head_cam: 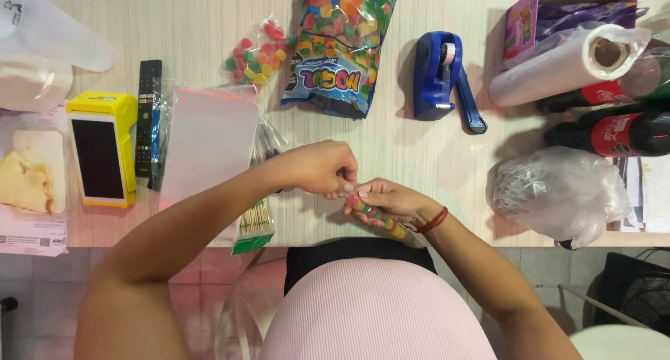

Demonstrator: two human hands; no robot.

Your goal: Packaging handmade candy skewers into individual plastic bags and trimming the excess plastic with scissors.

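You face a pale wood-grain table (433, 158), evenly lit, with soft shadows falling left of the items standing on it. Taking the blue tape dispenser (441, 77) as your landmark:

- Left of it: large bag of coloured gumdrops (342, 46); further left a black remote control (147, 116) and a yellow-edged card terminal (101, 158).
- Right of it: roll of clear film (569, 67), purple carton (551, 15), dark soda bottles (614, 133).
- Below right: crumpled clear plastic bag (558, 192).
- Well below, past the table edge: grey tiled floor (530, 262), and a black fan grille (642, 297) at your far right.
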